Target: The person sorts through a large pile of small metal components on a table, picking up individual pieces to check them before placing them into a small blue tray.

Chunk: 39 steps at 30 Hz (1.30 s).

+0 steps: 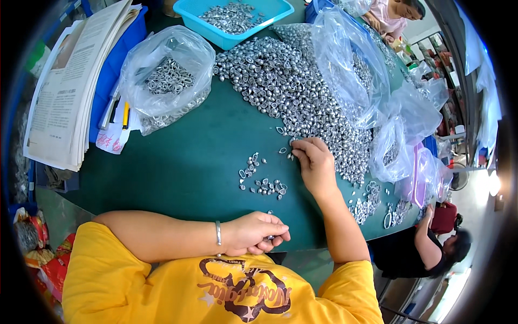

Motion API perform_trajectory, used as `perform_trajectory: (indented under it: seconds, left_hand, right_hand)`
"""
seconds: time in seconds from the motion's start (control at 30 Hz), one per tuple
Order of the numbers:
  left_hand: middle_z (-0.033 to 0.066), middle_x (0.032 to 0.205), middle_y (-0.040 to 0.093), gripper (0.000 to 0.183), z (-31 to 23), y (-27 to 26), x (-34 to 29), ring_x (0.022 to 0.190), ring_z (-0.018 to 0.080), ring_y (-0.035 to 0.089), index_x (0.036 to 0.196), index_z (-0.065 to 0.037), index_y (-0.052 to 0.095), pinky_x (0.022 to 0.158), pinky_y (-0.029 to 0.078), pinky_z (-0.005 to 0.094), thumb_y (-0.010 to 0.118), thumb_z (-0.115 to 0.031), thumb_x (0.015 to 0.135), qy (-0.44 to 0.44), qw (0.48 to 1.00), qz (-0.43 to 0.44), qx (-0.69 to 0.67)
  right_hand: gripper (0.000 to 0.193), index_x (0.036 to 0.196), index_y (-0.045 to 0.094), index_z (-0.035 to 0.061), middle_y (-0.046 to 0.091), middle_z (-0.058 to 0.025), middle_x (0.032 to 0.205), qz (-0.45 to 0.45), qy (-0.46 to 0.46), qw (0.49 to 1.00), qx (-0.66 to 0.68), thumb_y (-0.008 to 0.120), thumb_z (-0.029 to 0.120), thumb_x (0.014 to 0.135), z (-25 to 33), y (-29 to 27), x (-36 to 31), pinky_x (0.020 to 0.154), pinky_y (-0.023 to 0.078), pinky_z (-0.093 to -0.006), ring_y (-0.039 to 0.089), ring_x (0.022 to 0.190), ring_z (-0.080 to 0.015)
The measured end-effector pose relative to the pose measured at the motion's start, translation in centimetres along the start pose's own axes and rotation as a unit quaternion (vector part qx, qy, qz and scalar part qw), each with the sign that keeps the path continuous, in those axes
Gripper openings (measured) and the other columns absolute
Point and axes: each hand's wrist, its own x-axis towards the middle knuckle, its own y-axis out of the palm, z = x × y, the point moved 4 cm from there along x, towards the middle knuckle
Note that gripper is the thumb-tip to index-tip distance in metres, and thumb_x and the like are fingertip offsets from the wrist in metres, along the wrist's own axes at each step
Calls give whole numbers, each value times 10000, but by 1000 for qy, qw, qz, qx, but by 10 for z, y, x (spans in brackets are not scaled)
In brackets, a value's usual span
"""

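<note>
A large heap of small silver-grey metal pieces (280, 81), rounded and cup-like, spreads over the green table (178, 162). My right hand (317, 167) is at the heap's near edge, thumb and fingers pinched together; what lies between the fingertips is too small to make out. Close to the table's front edge, my left hand (253, 232) is curled, with a few small metal pieces (270, 237) showing between its fingers. Between the hands and the heap lie a small cluster of metal pieces (270, 187) and some loose oval rings (243, 174).
A clear bag of metal rings (170, 78) stands left of the heap, beside a blue crate (121, 48) topped with newspapers (65, 81). Behind is a light-blue basket (237, 40). More plastic bags (350, 70) line the right. Two people (396, 19) sit around the table.
</note>
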Motion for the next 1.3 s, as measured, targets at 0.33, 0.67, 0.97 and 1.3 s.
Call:
perform_trajectory:
  seconds: [0.33,0.67,0.97,1.3]
  left_hand:
    - [27,747,450,195,0,0,0,483,47,314,891,-6,516,379,245,172,450,-188,912,-3,1000,-1,4]
    - [22,737,454,205,2,-2,2,490,46,324,892,-12,522,378,250,170,457,-205,912,1,1000,7,0]
    - [14,735,446,190,1,-2,1,484,46,315,894,-15,503,373,237,180,468,-201,899,3,1000,4,6]
    - [26,752,443,203,0,-1,0,492,48,309,910,-2,503,386,247,174,452,-199,912,2,1000,6,6]
  right_hand:
    - [196,903,451,-37,585,-192,923,-50,54,916,394,526,-157,768,9,-10,-36,716,515,-285,611,816,-210]
    - [93,913,519,9,583,-102,768,-131,294,696,641,460,69,873,-16,-14,-24,394,414,-214,564,550,-138]
    - [110,807,588,-11,537,-86,662,2,38,998,-56,622,89,777,2,12,16,541,438,-275,536,580,-157]
    - [93,904,496,-2,479,-55,750,85,397,532,743,476,82,871,-10,5,-9,421,289,-174,378,556,-81]
